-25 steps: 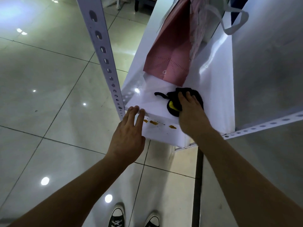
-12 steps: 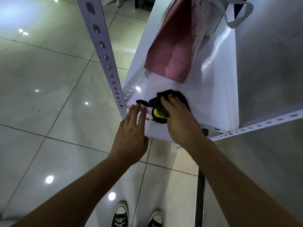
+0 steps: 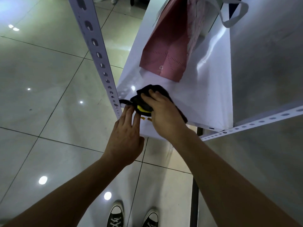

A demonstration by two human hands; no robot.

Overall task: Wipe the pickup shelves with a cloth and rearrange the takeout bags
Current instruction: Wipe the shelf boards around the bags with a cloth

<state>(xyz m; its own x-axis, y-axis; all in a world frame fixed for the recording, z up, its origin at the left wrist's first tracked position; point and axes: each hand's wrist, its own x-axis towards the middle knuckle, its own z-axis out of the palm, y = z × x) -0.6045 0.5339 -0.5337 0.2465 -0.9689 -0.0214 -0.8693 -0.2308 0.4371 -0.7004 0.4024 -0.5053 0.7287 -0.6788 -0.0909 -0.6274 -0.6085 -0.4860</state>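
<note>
Change since a second ago: the right hand (image 3: 164,115) is carrying the cloth (image 3: 152,97) from mid-shelf toward the near left corner, and it is now pressing beside the perforated upright (image 3: 98,51); the left hand (image 3: 126,136) is keeping its place at the front lip.

Item: right hand. Fingers are curling down over the cloth, pinning it flat to the shelf (image 3: 211,89).
Item: left hand. Fingers are lying long and close together, tips resting on the shelf edge just beside the cloth, gripping nothing.
Item: cloth. Dark, soft, bunched, with a yellow patch showing under the palm and a thin loop trailing toward the upright.
Item: shelf. White, smooth, glossy, catching ceiling glare; small orange marks (image 3: 146,119) are sitting at the front edge between the two hands.
Item: pink bag (image 3: 165,63). Paper, creased, with stitched-looking dotted lines, lying tilted further back on the same shelf, apart from the cloth.

Handling note: the wipe is likely working into the corner. Pressure is best kept flat and even, strokes overlapping, drawn over the orange marks, with the loop kept clear of the upright's holes.
</note>
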